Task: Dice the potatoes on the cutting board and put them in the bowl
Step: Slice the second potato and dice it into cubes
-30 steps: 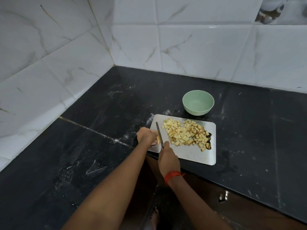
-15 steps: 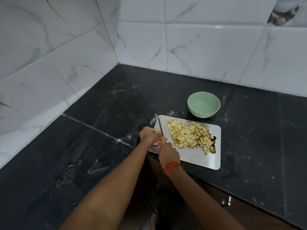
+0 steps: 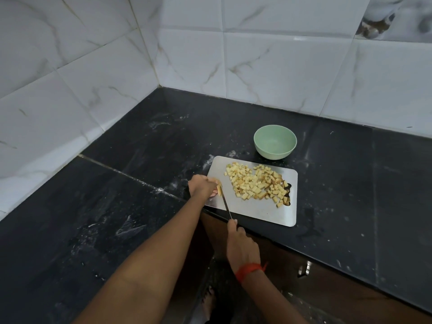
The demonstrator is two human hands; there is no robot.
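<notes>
Black stone counter (image 3: 145, 206) fills the corner, white marble-look wall tiles (image 3: 268, 66) on two sides. Pale dust smears on the stone out beyond the left-hand fingers.

Steel cutting board (image 3: 261, 213) sits at the counter's front edge, long side running from the person's left to right. Left hand (image 3: 203, 186) rests on its left end; right hand (image 3: 242, 249) is off the board, pulled back over the counter edge toward the body.

Green bowl (image 3: 275, 141) stands just past the board's far edge, nothing visible inside. Well beyond both sets of fingers, apart from them.

Diced potatoes (image 3: 256, 183) lie in a loose heap on the board, mid to right end, to the right of the left-hand fingers with a bare strip of steel between. A few pieces show brown skin near the board's handle cut-out.

Left fingers are curled down, pinning a small potato piece (image 3: 219, 190) against the board; the piece sticks out just under the fingertips.

Right fingers are wrapped tight around the handle of a knife (image 3: 225, 203); the handle itself is hidden in the fist. Thin blade runs from that fist forward to the left fingertips, tip touching the pinned piece.

Red thread band (image 3: 249, 270) on the right wrist.
</notes>
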